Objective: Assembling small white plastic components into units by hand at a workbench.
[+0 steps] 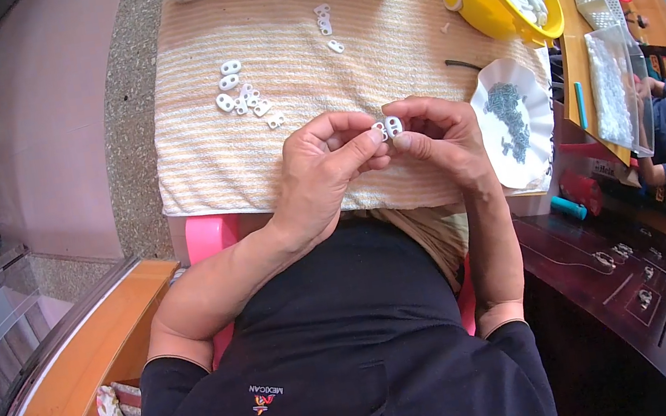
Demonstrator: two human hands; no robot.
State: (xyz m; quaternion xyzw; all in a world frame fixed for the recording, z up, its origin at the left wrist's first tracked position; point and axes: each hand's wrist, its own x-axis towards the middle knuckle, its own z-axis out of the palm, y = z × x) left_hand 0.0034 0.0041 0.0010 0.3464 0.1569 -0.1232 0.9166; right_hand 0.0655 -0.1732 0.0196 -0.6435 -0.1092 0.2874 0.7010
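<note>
Sitting between both grips: white pieces

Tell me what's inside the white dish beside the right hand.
The white dish beside the right hand holds a pile of small dark grey pieces. The dish bottom under the pile is covered.

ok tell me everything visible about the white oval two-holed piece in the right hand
The white oval piece looks plastic and rounded, with a hole toward each end. The right hand pinches it between thumb and index finger, long side roughly up and down the picture, over the orange-striped towelling cloth. Close on its left is another white holed piece in the left hand; whether they touch is unclear.
</note>
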